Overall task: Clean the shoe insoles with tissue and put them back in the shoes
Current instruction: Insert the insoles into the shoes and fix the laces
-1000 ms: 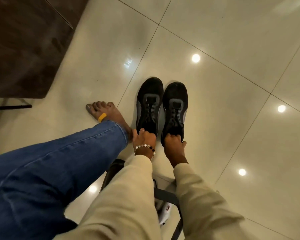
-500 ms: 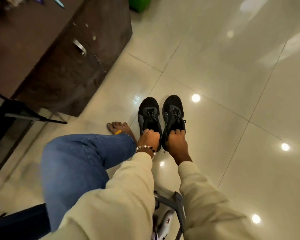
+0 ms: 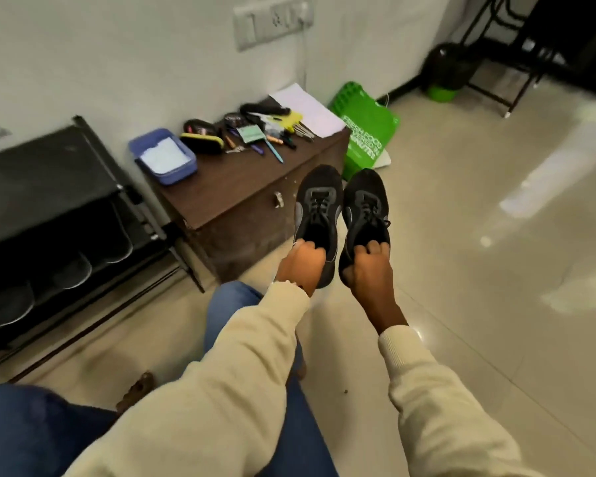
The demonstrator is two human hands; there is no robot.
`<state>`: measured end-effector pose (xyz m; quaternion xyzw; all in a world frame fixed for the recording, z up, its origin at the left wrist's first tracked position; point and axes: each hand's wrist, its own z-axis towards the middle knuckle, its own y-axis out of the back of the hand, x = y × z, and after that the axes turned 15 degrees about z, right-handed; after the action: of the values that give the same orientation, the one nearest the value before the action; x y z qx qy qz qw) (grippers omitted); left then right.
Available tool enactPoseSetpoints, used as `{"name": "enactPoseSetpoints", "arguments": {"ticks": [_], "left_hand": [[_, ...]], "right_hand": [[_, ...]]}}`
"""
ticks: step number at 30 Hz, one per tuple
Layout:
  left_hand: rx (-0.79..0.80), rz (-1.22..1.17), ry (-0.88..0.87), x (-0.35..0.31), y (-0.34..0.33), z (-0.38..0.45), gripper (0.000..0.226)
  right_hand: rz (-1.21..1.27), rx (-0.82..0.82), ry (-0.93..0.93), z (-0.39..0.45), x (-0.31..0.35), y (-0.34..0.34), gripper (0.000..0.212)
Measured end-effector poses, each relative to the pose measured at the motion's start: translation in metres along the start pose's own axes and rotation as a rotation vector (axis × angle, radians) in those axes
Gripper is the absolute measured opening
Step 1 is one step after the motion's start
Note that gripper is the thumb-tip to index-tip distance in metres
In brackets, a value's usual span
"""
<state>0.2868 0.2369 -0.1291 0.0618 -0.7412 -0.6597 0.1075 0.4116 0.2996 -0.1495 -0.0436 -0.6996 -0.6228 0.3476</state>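
While both arms reach forward in cream knitted sleeves, each hand carries one black shoe in the air near the middle of the frame, toes pointing away toward the upper part of the picture. The left shoe (image 3: 317, 215) and the right shoe (image 3: 365, 211) hang side by side, almost touching; both are dark mesh with grey panels round the lacing and rounded toes. The left hand (image 3: 301, 265) has its fingers curled over the heel rim and hooked into the opening. The right hand (image 3: 367, 266) grips its shoe likewise, fingertips (image 3: 372, 248) tucked over the collar into the dark inside. Whether insoles lie within cannot be told, as the openings are black and partly covered.

Behind the shoes, toward the upper left, stands a dark brown wooden cabinet (image 3: 252, 215) with a small metal handle on its front. On its top lie a blue rectangular plastic tray (image 3: 186, 166) holding something white, a black pouch with a yellow edge (image 3: 202, 142), scattered pens (image 3: 274, 149) and a white sheet of paper (image 3: 310, 110). A glossy green bag (image 3: 370, 136) with white lettering leans beside the cabinet. At the left edge is a black metal rack (image 3: 49, 208). The floor (image 3: 496, 270) is pale polished tile with soft reflections. Blue denim covers the knees at lower left.
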Motion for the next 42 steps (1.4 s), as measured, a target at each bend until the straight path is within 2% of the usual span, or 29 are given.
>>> {"name": "enactPoseSetpoints", "arguments": {"ticks": [9, 17, 22, 27, 32, 42], "left_hand": [[-0.124, 0.070, 0.278, 0.129, 0.073, -0.075, 0.025], [-0.165, 0.083, 0.631, 0.237, 0.098, -0.146, 0.018], [-0.148, 0.083, 0.767, 0.294, 0.102, -0.167, 0.008], [-0.124, 0.043, 0.821, 0.340, 0.095, -0.162, 0.015], [-0.102, 0.030, 0.830, 0.367, 0.083, -0.148, 0.005], [-0.088, 0.053, 0.823, 0.397, 0.081, -0.129, 0.009]], "right_hand": [[0.067, 0.028, 0.372, 0.005, 0.159, 0.000, 0.029], [0.057, 0.203, 0.643, 0.003, 0.291, -0.030, 0.030], [0.064, 0.269, 0.758, 0.011, 0.357, -0.054, 0.031], [0.019, 0.315, 0.814, 0.031, 0.405, -0.081, 0.033], [-0.041, 0.357, 0.831, 0.042, 0.433, -0.104, 0.035], [-0.072, 0.390, 0.842, 0.058, 0.446, -0.130, 0.037]]}}
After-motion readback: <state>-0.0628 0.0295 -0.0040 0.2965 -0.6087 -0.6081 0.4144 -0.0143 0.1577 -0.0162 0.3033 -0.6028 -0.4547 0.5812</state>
